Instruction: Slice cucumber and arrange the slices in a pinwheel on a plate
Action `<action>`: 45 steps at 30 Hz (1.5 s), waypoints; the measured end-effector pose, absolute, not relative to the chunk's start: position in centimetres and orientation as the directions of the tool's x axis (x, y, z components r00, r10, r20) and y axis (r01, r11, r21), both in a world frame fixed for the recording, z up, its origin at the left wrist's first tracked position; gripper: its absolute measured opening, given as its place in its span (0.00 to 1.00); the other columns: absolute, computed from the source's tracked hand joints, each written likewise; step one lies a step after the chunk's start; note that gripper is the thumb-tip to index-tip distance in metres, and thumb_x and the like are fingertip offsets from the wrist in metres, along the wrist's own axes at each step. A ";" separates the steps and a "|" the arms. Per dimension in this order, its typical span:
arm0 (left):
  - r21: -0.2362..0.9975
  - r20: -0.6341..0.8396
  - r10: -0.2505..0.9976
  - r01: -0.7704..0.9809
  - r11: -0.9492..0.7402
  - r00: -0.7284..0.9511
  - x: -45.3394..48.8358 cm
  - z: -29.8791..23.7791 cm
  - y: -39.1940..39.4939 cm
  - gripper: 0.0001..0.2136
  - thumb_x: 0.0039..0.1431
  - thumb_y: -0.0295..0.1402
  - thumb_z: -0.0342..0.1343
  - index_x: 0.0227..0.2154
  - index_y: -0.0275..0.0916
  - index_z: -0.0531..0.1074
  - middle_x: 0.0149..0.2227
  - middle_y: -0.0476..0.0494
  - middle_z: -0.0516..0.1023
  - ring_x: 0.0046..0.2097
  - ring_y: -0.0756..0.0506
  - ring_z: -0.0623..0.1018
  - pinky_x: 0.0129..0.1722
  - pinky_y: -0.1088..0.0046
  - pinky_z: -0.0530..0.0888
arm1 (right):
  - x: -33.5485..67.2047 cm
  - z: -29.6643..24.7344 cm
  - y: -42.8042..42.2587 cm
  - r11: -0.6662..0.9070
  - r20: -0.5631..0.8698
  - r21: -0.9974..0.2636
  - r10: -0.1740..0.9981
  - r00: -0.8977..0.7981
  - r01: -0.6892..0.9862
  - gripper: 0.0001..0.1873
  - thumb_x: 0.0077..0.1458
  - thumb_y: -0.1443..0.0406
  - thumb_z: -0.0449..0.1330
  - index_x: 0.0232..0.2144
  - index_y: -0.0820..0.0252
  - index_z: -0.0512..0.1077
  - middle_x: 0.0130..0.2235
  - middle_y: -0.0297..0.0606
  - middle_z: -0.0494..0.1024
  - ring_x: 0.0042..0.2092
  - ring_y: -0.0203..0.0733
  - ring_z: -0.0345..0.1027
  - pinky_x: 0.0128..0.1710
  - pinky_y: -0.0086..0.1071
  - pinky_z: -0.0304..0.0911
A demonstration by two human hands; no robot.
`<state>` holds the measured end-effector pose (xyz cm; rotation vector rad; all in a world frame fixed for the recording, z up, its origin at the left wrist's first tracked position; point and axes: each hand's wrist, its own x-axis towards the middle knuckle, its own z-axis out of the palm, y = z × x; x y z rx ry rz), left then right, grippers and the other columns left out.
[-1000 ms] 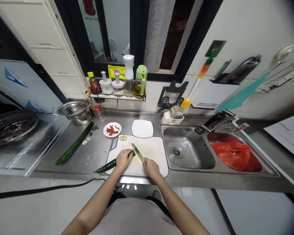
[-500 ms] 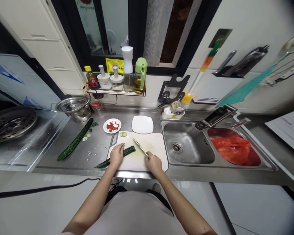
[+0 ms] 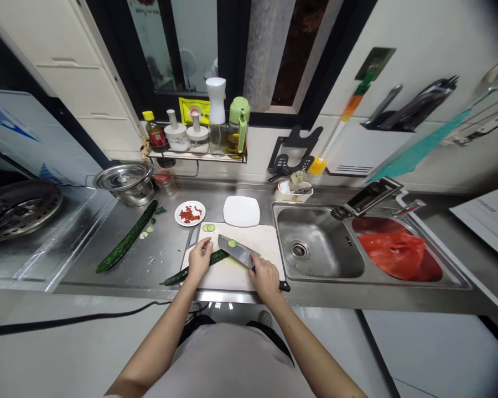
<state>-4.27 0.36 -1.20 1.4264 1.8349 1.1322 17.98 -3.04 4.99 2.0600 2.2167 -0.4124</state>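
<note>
Your left hand (image 3: 199, 258) presses down on the cucumber (image 3: 177, 277), whose long axis slants across the cutting board (image 3: 228, 275) toward the knife (image 3: 237, 250) your right hand (image 3: 266, 278) grips, blade tilted flat, carrying one slice (image 3: 232, 243)

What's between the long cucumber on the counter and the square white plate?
A small round dish of chopped red bits sits between them, seen in the head view.

Steel counter (image 3: 161, 260) ran left to right, white board (image 3: 265, 243) lay at its near middle, long cucumber (image 3: 126, 237) lay left, pot (image 3: 126, 185) stood far left, chili dish (image 3: 190, 213) and square plate (image 3: 241, 211) sat beyond the board.
</note>
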 end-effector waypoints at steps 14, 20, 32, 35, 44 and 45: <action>0.628 0.177 0.978 0.753 -0.198 0.110 -2.7 1.2 0.4 0.18 0.54 0.43 0.59 0.46 0.43 0.75 0.52 0.39 0.72 0.56 0.38 0.69 0.57 0.57 0.65 | 19.7 4.3 -3.7 0.214 -0.239 -0.141 0.940 -0.243 0.967 0.26 0.59 0.63 0.56 0.60 0.57 0.60 0.45 0.44 0.74 0.49 0.47 0.64 0.49 0.34 0.52; 0.662 0.097 0.977 0.721 -0.206 0.191 -2.7 1.4 0.9 0.13 0.52 0.40 0.60 0.41 0.43 0.77 0.49 0.41 0.73 0.53 0.40 0.70 0.54 0.61 0.67 | 20.5 3.6 -3.7 0.321 -0.149 -0.083 0.932 -0.330 0.944 0.25 0.58 0.64 0.58 0.57 0.59 0.63 0.41 0.42 0.75 0.46 0.46 0.65 0.46 0.35 0.53; 0.809 -0.090 0.908 0.502 0.307 -0.410 -3.4 -1.3 4.1 0.10 0.55 0.38 0.57 0.37 0.41 0.75 0.30 0.49 0.78 0.32 0.49 0.76 0.35 0.75 0.68 | 22.1 2.6 -3.5 0.243 -0.137 -0.079 0.958 -0.252 0.967 0.22 0.58 0.64 0.58 0.55 0.58 0.66 0.39 0.40 0.76 0.44 0.45 0.67 0.44 0.33 0.54; 0.784 -0.096 0.879 0.509 0.356 -0.466 -3.7 -2.2 5.5 0.10 0.54 0.39 0.57 0.37 0.42 0.75 0.31 0.49 0.79 0.33 0.48 0.76 0.36 0.74 0.68 | 22.5 2.5 -3.2 0.211 -0.137 -0.092 0.965 -0.222 0.973 0.22 0.58 0.65 0.56 0.55 0.57 0.66 0.39 0.40 0.76 0.44 0.44 0.68 0.44 0.33 0.54; 0.611 -0.096 0.908 0.696 0.378 -0.408 -3.5 -2.9 9.9 0.14 0.57 0.34 0.54 0.46 0.43 0.74 0.37 0.44 0.79 0.42 0.43 0.75 0.43 0.69 0.67 | 22.8 2.5 -2.5 0.178 -0.139 -0.131 0.971 -0.196 0.975 0.22 0.57 0.65 0.56 0.54 0.58 0.67 0.41 0.40 0.77 0.45 0.44 0.68 0.45 0.32 0.54; 0.576 -0.081 0.914 0.730 0.369 -0.398 -3.6 -2.9 10.1 0.15 0.57 0.34 0.54 0.47 0.43 0.74 0.39 0.43 0.79 0.44 0.42 0.75 0.44 0.68 0.67 | 22.9 2.6 -2.5 0.173 -0.140 -0.135 0.971 -0.192 0.976 0.22 0.57 0.64 0.56 0.54 0.57 0.67 0.41 0.40 0.78 0.45 0.44 0.68 0.45 0.32 0.54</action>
